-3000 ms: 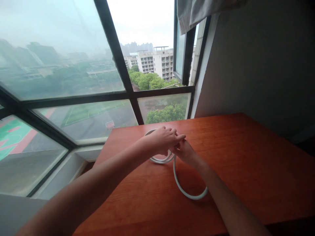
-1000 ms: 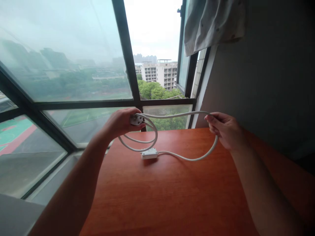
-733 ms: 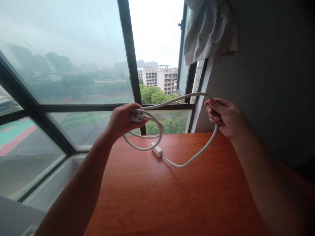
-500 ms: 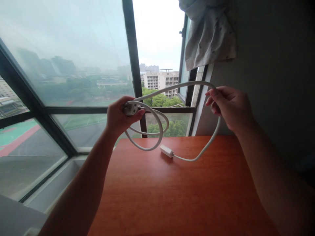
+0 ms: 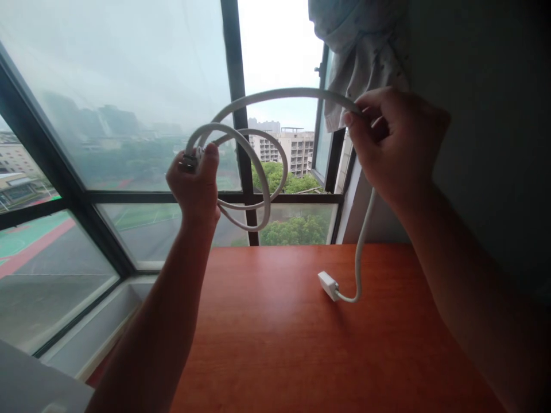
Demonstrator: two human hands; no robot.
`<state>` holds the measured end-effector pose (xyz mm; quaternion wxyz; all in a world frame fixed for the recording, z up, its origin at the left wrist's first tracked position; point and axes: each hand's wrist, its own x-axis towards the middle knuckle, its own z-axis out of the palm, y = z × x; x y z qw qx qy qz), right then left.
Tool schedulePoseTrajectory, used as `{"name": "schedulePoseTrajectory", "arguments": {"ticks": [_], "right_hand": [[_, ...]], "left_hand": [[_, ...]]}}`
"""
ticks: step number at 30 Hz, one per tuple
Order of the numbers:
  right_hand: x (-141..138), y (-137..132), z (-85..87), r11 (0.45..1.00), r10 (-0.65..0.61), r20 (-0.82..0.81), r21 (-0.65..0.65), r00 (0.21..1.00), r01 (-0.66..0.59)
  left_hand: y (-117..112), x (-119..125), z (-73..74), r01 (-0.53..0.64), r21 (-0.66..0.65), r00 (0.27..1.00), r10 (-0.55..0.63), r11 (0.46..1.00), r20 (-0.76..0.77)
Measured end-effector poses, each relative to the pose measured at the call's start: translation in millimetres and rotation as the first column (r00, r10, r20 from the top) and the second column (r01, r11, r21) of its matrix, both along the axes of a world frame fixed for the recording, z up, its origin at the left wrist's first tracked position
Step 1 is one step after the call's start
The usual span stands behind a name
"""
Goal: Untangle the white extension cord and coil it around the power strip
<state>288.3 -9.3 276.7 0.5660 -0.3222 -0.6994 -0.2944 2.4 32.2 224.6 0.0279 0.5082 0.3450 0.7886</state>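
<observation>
A thick white cable (image 5: 284,93) arches between my two hands in front of the window. My left hand (image 5: 196,183) is closed around one end, where a plug with metal prongs (image 5: 188,163) shows between the fingers. Loose loops of the cable hang to the right of that hand. My right hand (image 5: 394,140) pinches the cable farther along, between thumb and fingers. Below it the rest of the cable drops down to a small white rectangular connector (image 5: 328,285), which hangs over or just touches the table; I cannot tell which.
A reddish-brown wooden table (image 5: 301,344) lies below my hands. Dark window frames (image 5: 239,86) stand ahead and to the left, with one pane swung open. A bunched curtain (image 5: 365,63) hangs at the upper right beside a dark wall (image 5: 486,115).
Both hands have risen, and the left has turned upward and moved a little left. The cable arch and loops are higher. The connector has shifted right and slightly down in view.
</observation>
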Motion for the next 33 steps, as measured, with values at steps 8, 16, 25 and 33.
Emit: {"name": "schedulePoseTrajectory", "arguments": {"ticks": [8, 16, 25, 33], "right_hand": [[2.6, 16.6, -45.6, 0.869, 0.155, -0.039, -0.47, 0.987, -0.155], [17.6, 9.7, -183.6, 0.028, 0.276, -0.562, -0.806, 0.78, -0.591], [48.8, -1.6, -286.0, 0.3, -0.144, -0.224, -0.938, 0.964, -0.173], [113.8, 19.1, -294.1, 0.243, -0.19, 0.256, -0.923, 0.948, 0.298]], "left_hand": [[7.8, 2.1, -22.7, 0.039, -0.03, 0.974, -0.031, 0.999, 0.226], [14.9, 5.2, -95.8, 0.093, -0.261, 0.965, -0.022, 0.961, 0.261], [10.5, 21.1, -171.5, 0.057, -0.496, 0.995, -0.008, 0.867, 0.1], [3.2, 36.4, -211.9, 0.074, -0.652, 0.996, -0.091, 0.754, 0.008]]}}
